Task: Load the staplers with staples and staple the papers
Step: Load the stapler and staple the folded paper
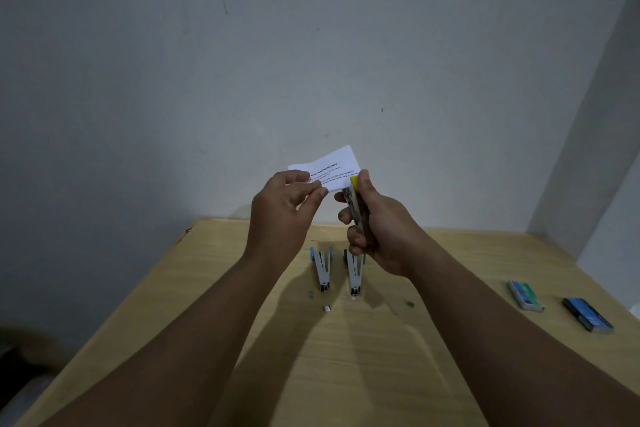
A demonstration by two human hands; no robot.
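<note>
Both forearms reach up from the bottom edge over the wooden table (450,374). On its right side lie two staple boxes, a dark blue one (587,315) nearer and a green one (525,295) just beyond it, each with its long axis running away and to the left. Near the middle lie a few loose staple bits (326,308).

Beyond them two open staplers rest side by side, the left one (322,269) and the right one (354,274), long axes running away from the camera, hinged ends far and metal tips near.

Above these, the right hand (379,225) is wrapped around a third stapler (354,199) with a yellow cap, held nearly upright, its head pointing up and away. The fingers curl across the front and the thumb lies along the side, its tip by the cap.

The left hand (284,208), palm turned away, pinches the near left corner of a small paper (329,168) between thumb and fingertips. The paper tilts up to the right, its right edge at the stapler's head; whether it sits between the jaws is hard to tell. Its heading reads "Information Report"; the lines below are too small to read.
</note>
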